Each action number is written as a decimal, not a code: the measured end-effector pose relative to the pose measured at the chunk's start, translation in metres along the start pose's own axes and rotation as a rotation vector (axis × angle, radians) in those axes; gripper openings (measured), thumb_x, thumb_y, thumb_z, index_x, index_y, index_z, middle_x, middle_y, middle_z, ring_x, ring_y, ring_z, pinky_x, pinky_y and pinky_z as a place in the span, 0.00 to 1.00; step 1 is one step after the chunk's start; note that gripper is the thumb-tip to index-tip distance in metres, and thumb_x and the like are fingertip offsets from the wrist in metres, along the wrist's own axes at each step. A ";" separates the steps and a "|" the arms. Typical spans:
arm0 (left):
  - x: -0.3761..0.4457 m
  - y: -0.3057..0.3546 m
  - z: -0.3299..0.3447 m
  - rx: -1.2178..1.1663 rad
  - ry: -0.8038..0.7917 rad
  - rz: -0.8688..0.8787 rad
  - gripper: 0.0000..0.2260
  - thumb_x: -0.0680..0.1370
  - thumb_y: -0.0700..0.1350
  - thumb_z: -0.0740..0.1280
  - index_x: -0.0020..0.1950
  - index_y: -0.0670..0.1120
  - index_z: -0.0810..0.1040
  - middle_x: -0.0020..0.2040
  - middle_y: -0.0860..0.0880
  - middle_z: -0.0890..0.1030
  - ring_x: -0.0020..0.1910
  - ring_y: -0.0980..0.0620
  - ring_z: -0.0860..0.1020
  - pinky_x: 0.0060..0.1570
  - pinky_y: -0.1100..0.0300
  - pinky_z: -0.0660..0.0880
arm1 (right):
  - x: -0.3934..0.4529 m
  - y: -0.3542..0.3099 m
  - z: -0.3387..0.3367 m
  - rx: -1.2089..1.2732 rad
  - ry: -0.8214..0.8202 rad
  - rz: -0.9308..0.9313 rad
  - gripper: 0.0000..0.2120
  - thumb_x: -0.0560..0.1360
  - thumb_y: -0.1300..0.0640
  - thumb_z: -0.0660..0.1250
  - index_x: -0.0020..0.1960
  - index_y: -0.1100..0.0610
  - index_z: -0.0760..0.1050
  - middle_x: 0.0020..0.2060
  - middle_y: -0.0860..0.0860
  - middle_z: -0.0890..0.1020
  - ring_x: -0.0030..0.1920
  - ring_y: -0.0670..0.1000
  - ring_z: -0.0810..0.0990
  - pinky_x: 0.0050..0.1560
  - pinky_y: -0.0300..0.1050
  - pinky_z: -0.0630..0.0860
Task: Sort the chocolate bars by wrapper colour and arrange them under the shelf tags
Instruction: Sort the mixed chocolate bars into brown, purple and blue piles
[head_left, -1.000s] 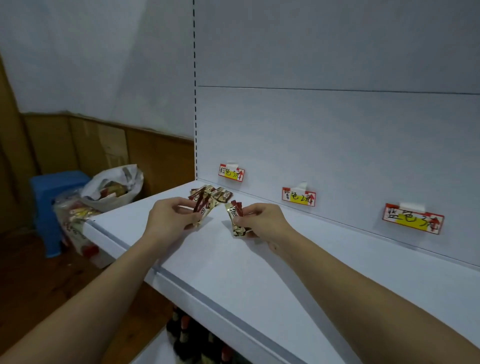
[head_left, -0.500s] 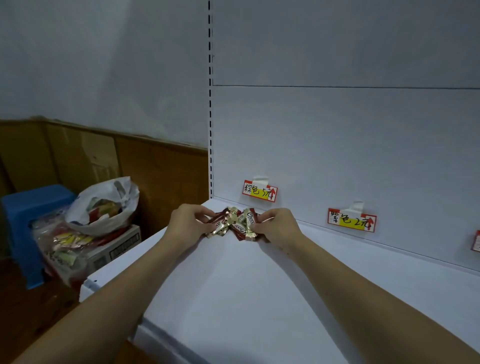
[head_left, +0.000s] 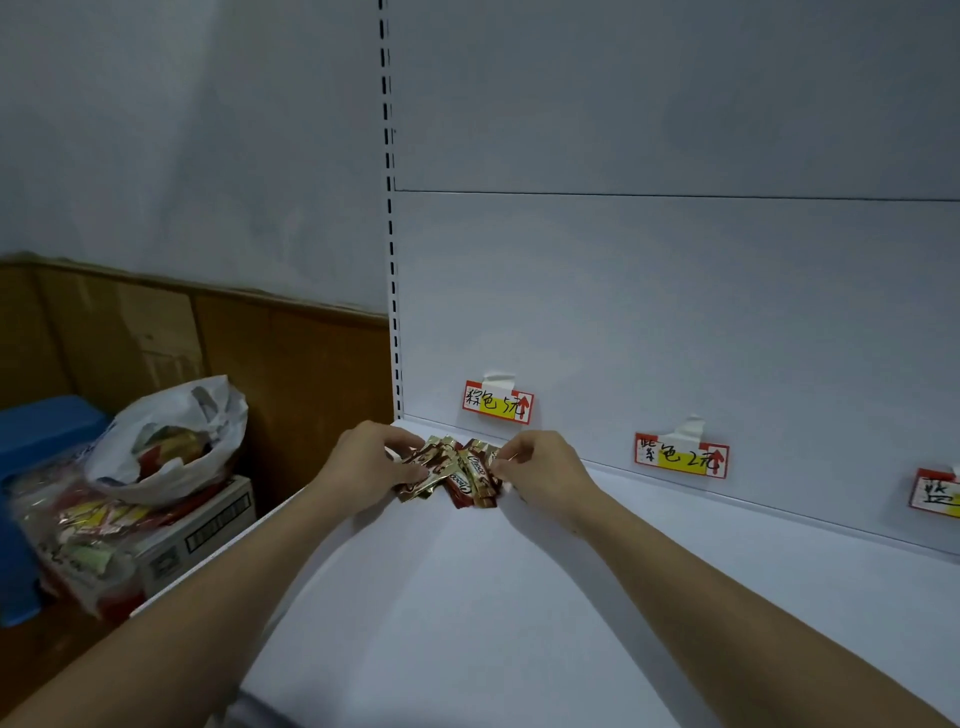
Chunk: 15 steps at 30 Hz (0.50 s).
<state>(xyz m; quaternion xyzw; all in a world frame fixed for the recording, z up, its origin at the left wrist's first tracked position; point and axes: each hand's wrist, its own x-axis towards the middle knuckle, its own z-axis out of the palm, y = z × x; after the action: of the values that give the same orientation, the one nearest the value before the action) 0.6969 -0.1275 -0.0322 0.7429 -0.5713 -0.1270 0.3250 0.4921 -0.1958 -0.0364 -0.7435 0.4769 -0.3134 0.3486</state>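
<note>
The brown chocolate bars (head_left: 457, 475) are pinched between the left hand (head_left: 369, 462) and right hand (head_left: 540, 475), and slippery wrappers could be fanned out of line between the grips.

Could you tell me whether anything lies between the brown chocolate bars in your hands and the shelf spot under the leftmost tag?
Nothing visible does. The left hand and right hand hold the brown chocolate bars on the white shelf, just in front of the leftmost tag.
</note>
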 end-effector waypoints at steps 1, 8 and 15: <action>-0.003 0.004 0.001 0.009 0.011 0.001 0.18 0.72 0.47 0.76 0.61 0.50 0.81 0.55 0.52 0.82 0.50 0.52 0.78 0.50 0.56 0.77 | -0.002 0.001 -0.002 -0.001 -0.003 -0.005 0.01 0.75 0.58 0.70 0.45 0.55 0.80 0.41 0.49 0.80 0.38 0.47 0.77 0.42 0.40 0.74; -0.039 0.060 0.024 0.163 0.130 0.108 0.12 0.78 0.54 0.66 0.60 0.54 0.81 0.57 0.52 0.81 0.54 0.52 0.77 0.53 0.55 0.75 | -0.033 0.001 -0.037 -0.186 -0.037 -0.146 0.07 0.78 0.55 0.64 0.50 0.55 0.80 0.46 0.48 0.82 0.44 0.46 0.79 0.40 0.36 0.73; -0.076 0.133 0.056 0.312 0.106 0.181 0.20 0.78 0.64 0.58 0.64 0.57 0.77 0.63 0.54 0.78 0.61 0.52 0.74 0.59 0.51 0.73 | -0.088 0.012 -0.115 -0.407 -0.034 -0.206 0.12 0.79 0.50 0.59 0.54 0.50 0.79 0.50 0.44 0.82 0.49 0.48 0.79 0.51 0.49 0.77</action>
<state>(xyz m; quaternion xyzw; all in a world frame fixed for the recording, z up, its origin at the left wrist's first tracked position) 0.5392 -0.0934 -0.0050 0.7354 -0.6307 0.0325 0.2456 0.3638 -0.1435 0.0066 -0.8484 0.4461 -0.2320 0.1656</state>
